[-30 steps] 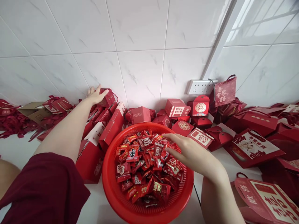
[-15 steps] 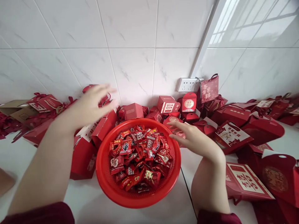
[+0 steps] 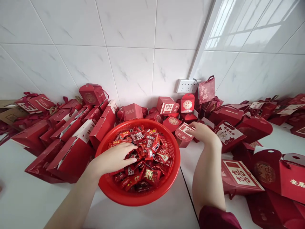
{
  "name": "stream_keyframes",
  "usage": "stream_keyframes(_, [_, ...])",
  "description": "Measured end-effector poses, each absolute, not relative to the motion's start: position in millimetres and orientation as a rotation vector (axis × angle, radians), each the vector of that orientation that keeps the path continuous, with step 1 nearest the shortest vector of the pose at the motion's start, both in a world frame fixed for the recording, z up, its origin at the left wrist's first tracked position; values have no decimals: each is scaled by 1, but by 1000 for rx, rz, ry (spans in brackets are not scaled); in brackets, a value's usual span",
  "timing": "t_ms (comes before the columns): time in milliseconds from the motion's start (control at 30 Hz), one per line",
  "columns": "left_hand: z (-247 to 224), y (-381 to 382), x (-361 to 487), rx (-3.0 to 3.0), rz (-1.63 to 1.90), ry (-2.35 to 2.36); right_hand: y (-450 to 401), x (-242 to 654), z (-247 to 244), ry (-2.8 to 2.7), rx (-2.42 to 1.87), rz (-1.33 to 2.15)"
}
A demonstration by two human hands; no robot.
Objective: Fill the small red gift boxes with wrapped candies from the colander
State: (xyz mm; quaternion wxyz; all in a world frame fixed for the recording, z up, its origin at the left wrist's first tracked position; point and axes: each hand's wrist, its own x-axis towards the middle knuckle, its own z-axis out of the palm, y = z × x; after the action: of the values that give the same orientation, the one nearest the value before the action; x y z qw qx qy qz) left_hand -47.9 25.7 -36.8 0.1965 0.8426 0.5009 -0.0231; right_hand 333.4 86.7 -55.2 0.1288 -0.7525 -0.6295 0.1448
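A red plastic basket (image 3: 175, 173) holds a heap of wrapped candies (image 3: 145, 156) in mostly red wrappers. My left hand (image 3: 120, 156) hangs over the left part of the heap, its fingers stretched out and apart, with nothing held. To the right of the basket, my right hand (image 3: 202, 131) is at a small red gift box (image 3: 185, 132) with a pale label. Its fingers bend around the box's upper right edge; part of the grip is hidden behind the hand.
Rows of red gift boxes (image 3: 71, 159) line the left side. More red boxes (image 3: 240, 178) lie piled on the right. Several small boxes (image 3: 133, 112) stand behind the basket along the tiled wall (image 3: 130, 70), below a white power strip (image 3: 187, 86).
My left hand has come from above the left-hand boxes down over the candies. My right hand has moved from beside the basket's rim to the small box. The view has shifted slightly.
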Motion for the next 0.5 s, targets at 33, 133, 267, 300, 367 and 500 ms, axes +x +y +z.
stream_keyframes(33, [-38, 25, -47, 2363, -83, 1408, 93, 326, -59, -1852, -2183, 407])
stream_keyframes(133, [-39, 21, -45, 2380, -77, 1388, 104, 301, -66, -1976, -2072, 408])
stream_keyframes(267, [-41, 21, -48, 2393, -34, 1350, 102, 273, -64, -2174, -1829, 471])
stream_keyframes(300, [-42, 22, -49, 2398, -23, 1335, 99, 268, -62, -2207, -1786, 486])
stream_keyframes(367, [-43, 25, -52, 2403, -4, 1308, 95, 259, -57, -2250, -1711, 504])
stream_keyframes(500, [-45, 31, -52, 2421, 21, 1323, 100, 236, -39, -2313, -1554, 541])
